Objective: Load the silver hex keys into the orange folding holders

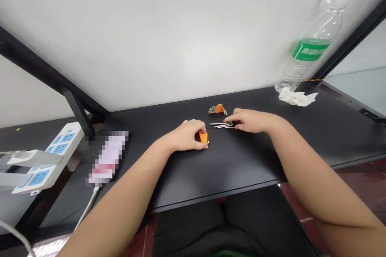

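Between the thumb and fingers of my left hand [190, 135] is an orange hex key holder [204, 138], with a small bit of metal showing at its right side. My right hand [247, 120] reaches in from the right, its index finger and thumb apart and touching the bent ends of several loose silver hex keys [219, 125]. These keys lie on the black tabletop [211, 172], long ends pointing left. Just behind them sits a second orange holder [220, 108] with several hex keys in it. Whether my right fingers pinch a key is hard to see.
A clear plastic bottle [310, 50] with a green label leans on the white wall at the back right, a crumpled tissue [297, 97] by its base. At left are a pixelated phone-like object [108, 158] with a white cable [87, 209] and a white power strip [62, 148].
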The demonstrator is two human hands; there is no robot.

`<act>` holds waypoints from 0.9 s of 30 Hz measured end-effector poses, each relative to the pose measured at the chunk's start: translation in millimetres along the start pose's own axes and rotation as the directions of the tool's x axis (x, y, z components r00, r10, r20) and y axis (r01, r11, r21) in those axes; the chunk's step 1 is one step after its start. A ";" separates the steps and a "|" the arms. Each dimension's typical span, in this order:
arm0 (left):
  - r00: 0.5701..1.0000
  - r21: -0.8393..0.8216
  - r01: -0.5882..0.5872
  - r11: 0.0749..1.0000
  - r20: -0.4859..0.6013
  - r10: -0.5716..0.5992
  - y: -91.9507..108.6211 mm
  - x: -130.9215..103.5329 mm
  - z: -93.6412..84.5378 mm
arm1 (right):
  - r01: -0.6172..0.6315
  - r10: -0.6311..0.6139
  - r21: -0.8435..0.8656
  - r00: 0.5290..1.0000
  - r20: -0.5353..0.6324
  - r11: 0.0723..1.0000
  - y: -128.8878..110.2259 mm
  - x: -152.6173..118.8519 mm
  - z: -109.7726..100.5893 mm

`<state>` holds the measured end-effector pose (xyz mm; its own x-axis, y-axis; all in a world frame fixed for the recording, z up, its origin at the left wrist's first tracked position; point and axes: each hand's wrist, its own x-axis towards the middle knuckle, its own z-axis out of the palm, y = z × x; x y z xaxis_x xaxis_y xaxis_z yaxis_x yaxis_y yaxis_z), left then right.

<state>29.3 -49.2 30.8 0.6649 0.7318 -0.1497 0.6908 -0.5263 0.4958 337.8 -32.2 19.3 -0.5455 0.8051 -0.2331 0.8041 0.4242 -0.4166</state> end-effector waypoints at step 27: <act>0.997 0.034 -0.069 0.997 -0.028 0.070 -4.4 1.8 3.4 | 0.376 -0.364 0.108 0.924 -0.115 0.920 -75.6 17.4 35.0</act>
<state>28.4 -47.1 25.4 0.7033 0.7051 -0.0910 0.6528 -0.5898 0.4754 259.2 -64.8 16.0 -0.7696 0.6374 0.0376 0.5091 0.6481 -0.5663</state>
